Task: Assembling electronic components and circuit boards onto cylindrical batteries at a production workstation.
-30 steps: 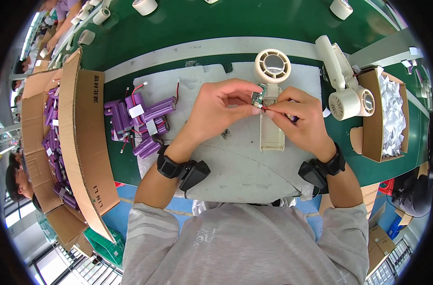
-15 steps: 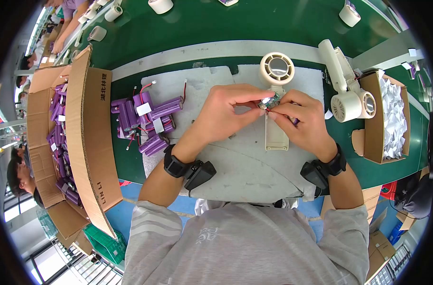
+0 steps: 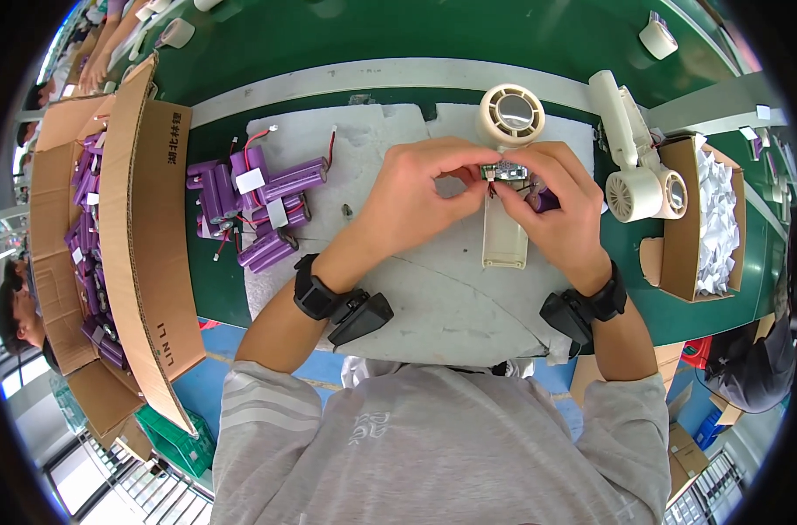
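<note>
Between my two hands is a small green circuit board [image 3: 506, 171], held over the open handle of a cream handheld fan [image 3: 504, 241]. My left hand [image 3: 425, 197] is closed, its thumb and index finger at the board's left end near a small connector. With thumb and fingers bent round the right end, my right hand [image 3: 560, 201] is closed on the board too. A purple battery pack [image 3: 547, 200] shows partly behind the right fingers; whether they grip it is hidden. The fan's round head [image 3: 513, 114] lies beyond my hands on the grey foam mat [image 3: 398, 306].
Several purple battery packs with wires [image 3: 258, 197] are heaped left on the mat. Farther left stands a tall cardboard box [image 3: 153, 236] of more packs. At right are cream fan bodies [image 3: 635, 188] and a small box [image 3: 683, 219] of white folded papers. A metal rail [image 3: 328, 83] crosses behind.
The circuit board has turned from tilted to lying lengthwise between my fingers. My right fingers have moved up onto it. The whole view has shifted slightly.
</note>
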